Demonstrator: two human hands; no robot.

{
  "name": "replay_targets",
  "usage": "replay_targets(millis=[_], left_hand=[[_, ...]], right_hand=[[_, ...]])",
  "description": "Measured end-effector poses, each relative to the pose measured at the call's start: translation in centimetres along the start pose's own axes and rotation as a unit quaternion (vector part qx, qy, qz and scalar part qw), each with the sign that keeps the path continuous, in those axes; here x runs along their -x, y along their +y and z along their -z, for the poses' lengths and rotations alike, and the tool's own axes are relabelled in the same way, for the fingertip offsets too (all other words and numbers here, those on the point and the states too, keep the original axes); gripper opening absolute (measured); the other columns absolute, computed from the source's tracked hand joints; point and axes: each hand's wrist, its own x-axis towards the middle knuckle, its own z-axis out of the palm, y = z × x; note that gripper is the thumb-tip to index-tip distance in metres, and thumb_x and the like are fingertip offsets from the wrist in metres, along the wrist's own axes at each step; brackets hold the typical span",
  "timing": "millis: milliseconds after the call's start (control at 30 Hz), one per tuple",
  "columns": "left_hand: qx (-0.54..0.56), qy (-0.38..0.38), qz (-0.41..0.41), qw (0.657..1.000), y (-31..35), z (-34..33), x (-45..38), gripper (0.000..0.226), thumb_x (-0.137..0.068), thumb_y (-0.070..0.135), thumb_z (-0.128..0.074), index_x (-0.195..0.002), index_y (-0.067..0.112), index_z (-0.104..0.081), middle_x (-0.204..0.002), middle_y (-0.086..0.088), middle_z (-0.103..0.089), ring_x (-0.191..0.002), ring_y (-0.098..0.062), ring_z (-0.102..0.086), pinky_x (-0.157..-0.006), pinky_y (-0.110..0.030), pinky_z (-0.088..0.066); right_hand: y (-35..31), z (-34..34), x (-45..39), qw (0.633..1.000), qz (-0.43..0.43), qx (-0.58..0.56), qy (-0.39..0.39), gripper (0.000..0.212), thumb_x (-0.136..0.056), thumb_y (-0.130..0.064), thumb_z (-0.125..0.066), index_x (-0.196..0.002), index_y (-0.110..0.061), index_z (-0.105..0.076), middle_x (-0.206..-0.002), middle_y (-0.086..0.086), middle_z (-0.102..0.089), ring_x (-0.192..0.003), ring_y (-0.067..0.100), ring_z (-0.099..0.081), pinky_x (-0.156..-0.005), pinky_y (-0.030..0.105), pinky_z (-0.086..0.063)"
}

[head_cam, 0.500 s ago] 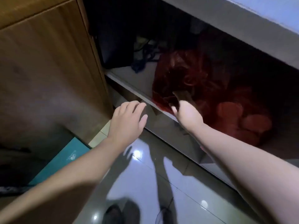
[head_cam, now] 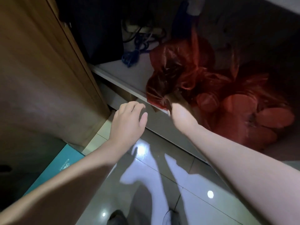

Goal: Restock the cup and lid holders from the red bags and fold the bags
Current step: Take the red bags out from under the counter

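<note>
A red plastic bag (head_cam: 181,75) lies on the low shelf (head_cam: 123,73) inside a dark cabinet. A second red bag (head_cam: 259,114) to its right shows round stacked shapes through the plastic. My right hand (head_cam: 178,114) reaches to the near edge of the left bag and its fingers, partly hidden in shadow, grip the bunched plastic there. My left hand (head_cam: 128,122) hovers open just in front of the shelf edge, fingers relaxed, touching nothing.
An open wooden cabinet door (head_cam: 45,75) stands at the left. Blue cables (head_cam: 134,52) lie at the shelf's back left. A teal box (head_cam: 60,164) sits on the glossy tiled floor (head_cam: 146,184). The counter edge runs overhead at top right.
The view has moved closer to the cabinet. My right hand has stayed at the bag's near edge; my left hand has kept hovering beside it.
</note>
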Motion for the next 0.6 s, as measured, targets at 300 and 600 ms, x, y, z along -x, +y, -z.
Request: replay_targets(millis=[300, 600], left_hand=[[0.315, -0.124, 0.305, 0.89, 4.0, 1.7, -1.9, 0.076, -0.091, 0.055, -0.063, -0.15, 0.013, -0.04, -0.133, -0.011, -0.062, -0.128, -0.027, -0.056, -0.109, -0.039, -0.043], [0.294, -0.109, 0.307, 0.899, 4.0, 0.6, -0.9, 0.027, -0.088, 0.013, -0.065, -0.066, 0.006, -0.053, -0.057, -0.001, -0.047, -0.059, -0.021, -0.041, -0.058, -0.032, -0.038]], right_hand=[[-3.1, -0.3, 9.2, 0.986, 0.124, -0.092, 0.064, 0.011, -0.094, -0.005, -0.056, -0.1, -0.003, -0.065, -0.094, 0.009, -0.054, -0.087, 0.028, -0.056, -0.074, 0.038, -0.049], [-3.0, 5.2, 8.0, 0.97, 0.056, -0.136, 0.195, 0.015, -0.095, -0.018, -0.061, -0.104, -0.011, -0.071, -0.1, 0.005, -0.064, -0.091, 0.024, -0.065, -0.072, 0.037, -0.054]])
